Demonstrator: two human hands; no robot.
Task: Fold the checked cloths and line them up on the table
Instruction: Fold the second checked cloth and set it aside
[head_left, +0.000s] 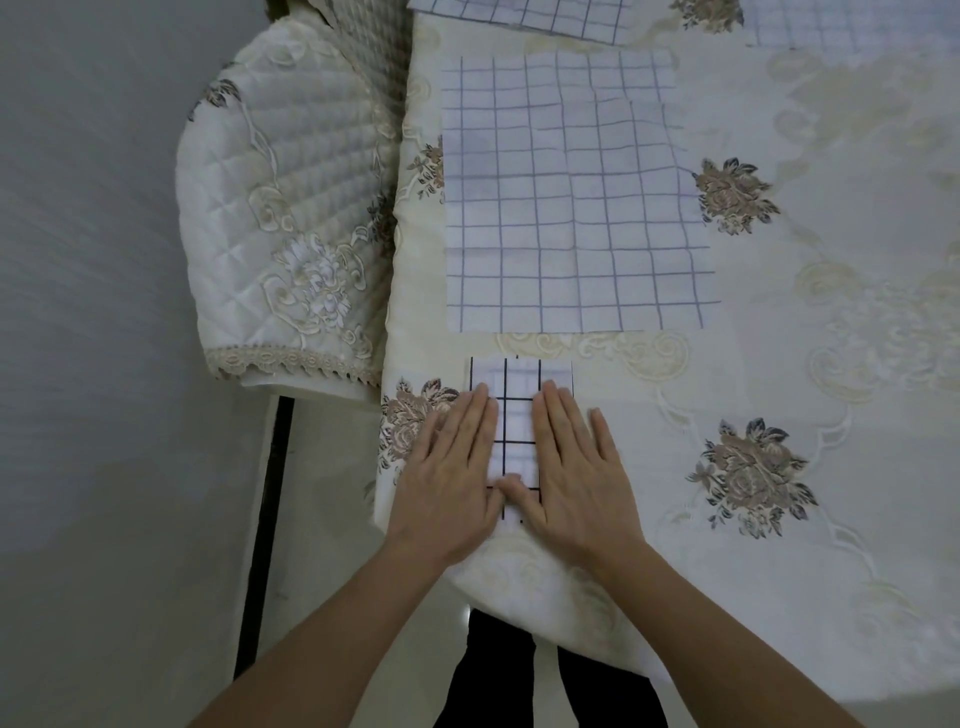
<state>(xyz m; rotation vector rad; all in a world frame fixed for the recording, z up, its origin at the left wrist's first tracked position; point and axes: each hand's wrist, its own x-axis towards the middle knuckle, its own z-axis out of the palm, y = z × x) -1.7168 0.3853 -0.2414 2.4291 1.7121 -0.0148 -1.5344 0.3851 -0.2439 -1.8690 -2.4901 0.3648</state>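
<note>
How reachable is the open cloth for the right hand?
Probably yes. The right hand lies flat on the folded cloth, and the open cloth lies just beyond, with only a bare strip of tablecloth between. Nothing stands in the way.

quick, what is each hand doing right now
Left hand: open, fingers flat, pressing on the small folded white cloth with black checks.
Right hand: open, fingers flat, pressing on the same cloth.
</note>
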